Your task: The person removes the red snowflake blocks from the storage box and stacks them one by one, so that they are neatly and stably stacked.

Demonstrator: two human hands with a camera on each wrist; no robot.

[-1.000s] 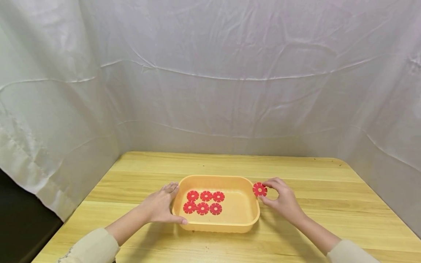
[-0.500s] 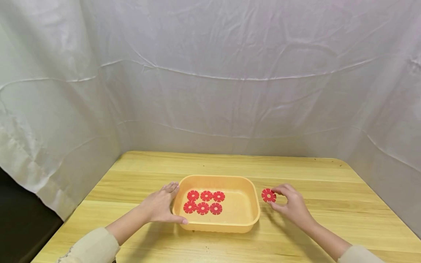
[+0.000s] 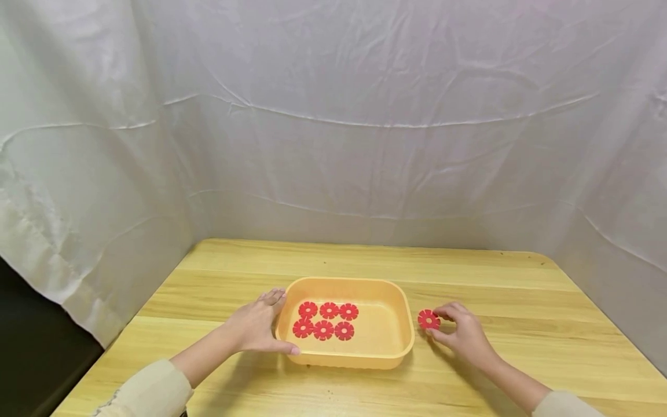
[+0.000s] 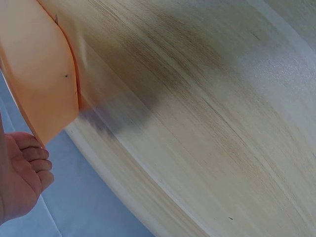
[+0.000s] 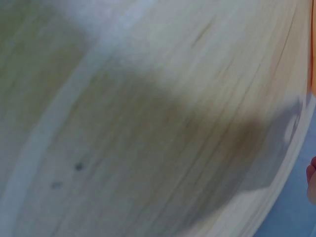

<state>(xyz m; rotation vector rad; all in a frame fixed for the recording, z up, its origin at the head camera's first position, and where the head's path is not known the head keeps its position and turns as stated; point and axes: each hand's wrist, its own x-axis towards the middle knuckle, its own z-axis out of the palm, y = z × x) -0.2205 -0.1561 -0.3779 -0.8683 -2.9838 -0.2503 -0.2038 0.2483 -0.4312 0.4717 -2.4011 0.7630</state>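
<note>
My left hand (image 3: 252, 327) grips the left end of an orange-yellow plastic basin (image 3: 377, 330), thumb on the front rim and fingers at the rear left corner. The left wrist view shows the basin's outer wall (image 4: 42, 69) with the curled fingers (image 4: 37, 155) at its rim. Several red snowflake discs (image 3: 323, 330) lie flat in the basin in two rows, toward its left half. Right of the basin, my right hand (image 3: 471, 339) pinches another red snowflake disc (image 3: 424, 322) between thumb and fingers, low over the table. In the right wrist view only some fingertips (image 5: 312, 185) show.
Under the basin is a wooden table (image 3: 495, 278) with rounded far corners. Pale cloth (image 3: 365, 174) hangs behind it and at both sides. Something dark (image 3: 41, 347) shows beyond the table's left edge.
My right hand, with the disc, has moved from the basin's right rim to the right and down toward the table. The left hand and basin keep their place.
</note>
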